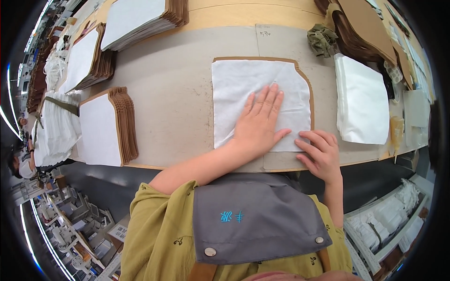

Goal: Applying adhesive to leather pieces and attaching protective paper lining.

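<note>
Upon the white cloth, the left hand is being held flat, and at the cloth's lower-right corner the right hand is being rested, both grips released.

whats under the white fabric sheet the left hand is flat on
A brown layer shows along the top and right edges of the white fabric sheet. How far it extends beneath, and whether anything else lies there, is covered.
</note>
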The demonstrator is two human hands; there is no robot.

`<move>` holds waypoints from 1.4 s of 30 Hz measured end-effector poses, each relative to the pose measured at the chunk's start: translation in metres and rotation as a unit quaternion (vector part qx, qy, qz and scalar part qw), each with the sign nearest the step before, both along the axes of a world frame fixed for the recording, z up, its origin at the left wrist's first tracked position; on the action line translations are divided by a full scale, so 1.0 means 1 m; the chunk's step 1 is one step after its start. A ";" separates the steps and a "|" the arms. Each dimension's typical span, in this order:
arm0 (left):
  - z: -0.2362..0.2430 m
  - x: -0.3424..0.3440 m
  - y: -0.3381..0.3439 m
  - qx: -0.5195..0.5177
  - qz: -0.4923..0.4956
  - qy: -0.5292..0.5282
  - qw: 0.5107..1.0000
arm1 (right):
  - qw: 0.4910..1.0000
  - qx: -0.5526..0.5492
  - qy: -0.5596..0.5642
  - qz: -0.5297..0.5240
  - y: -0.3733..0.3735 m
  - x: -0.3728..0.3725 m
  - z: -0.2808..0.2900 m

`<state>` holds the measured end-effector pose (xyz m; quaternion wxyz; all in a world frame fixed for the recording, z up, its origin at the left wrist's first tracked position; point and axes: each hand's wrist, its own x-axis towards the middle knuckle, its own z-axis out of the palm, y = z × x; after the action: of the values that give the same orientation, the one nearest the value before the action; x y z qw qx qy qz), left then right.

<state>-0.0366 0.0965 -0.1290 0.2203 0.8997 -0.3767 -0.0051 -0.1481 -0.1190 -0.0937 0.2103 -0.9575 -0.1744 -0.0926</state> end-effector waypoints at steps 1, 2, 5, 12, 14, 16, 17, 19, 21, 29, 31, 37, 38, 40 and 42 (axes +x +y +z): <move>0.000 0.001 0.002 0.001 -0.001 -0.001 1.000 | 1.000 0.002 0.003 0.000 -0.001 0.001 0.000; 0.001 0.002 0.005 0.010 0.024 0.003 1.000 | 1.000 0.003 0.002 -0.001 -0.002 0.001 0.001; 0.005 0.004 0.016 0.041 0.071 0.010 0.997 | 1.000 0.002 -0.001 -0.005 -0.003 0.001 0.001; 0.005 0.013 0.050 0.119 0.184 -0.007 0.976 | 1.000 0.013 0.001 -0.010 -0.002 0.001 0.002; 0.008 0.018 0.053 0.111 0.185 -0.013 0.976 | 1.000 0.015 0.002 -0.004 -0.001 0.003 0.002; 0.009 0.025 0.048 0.104 0.188 -0.018 0.976 | 1.000 0.015 0.001 -0.004 -0.002 0.002 0.000; 0.010 0.028 0.037 0.075 0.139 -0.023 0.987 | 1.000 0.015 -0.001 0.001 -0.001 0.002 0.000; 0.008 0.032 0.014 0.049 0.095 -0.031 0.994 | 1.000 0.012 0.006 -0.006 -0.001 0.001 -0.001; 0.005 0.037 -0.004 0.019 -0.004 -0.011 1.000 | 1.000 0.015 0.004 0.001 0.000 0.002 -0.001; 0.002 0.057 0.016 0.076 0.125 0.008 0.989 | 1.000 0.013 0.011 -0.011 -0.002 0.001 0.002; -0.001 0.062 0.039 0.083 0.160 -0.002 0.984 | 1.000 0.015 0.012 -0.007 0.000 0.004 0.002; 0.005 0.067 0.074 0.153 0.246 -0.009 0.957 | 1.000 0.014 0.013 -0.007 0.000 0.004 0.005; 0.007 0.069 0.074 0.125 0.235 -0.020 0.964 | 1.000 0.013 0.013 -0.006 0.001 0.003 0.005; 0.013 0.072 0.072 0.097 0.225 -0.031 0.969 | 1.000 0.011 0.012 -0.008 0.001 0.002 0.004; 0.018 0.072 0.067 0.116 0.063 -0.052 0.990 | 1.000 0.011 0.012 -0.005 0.001 0.002 0.003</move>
<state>0.0354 0.1636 -0.1112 0.0945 0.9403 -0.3267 0.0117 -0.1461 -0.1179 -0.0903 0.2222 -0.9571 -0.1660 -0.0844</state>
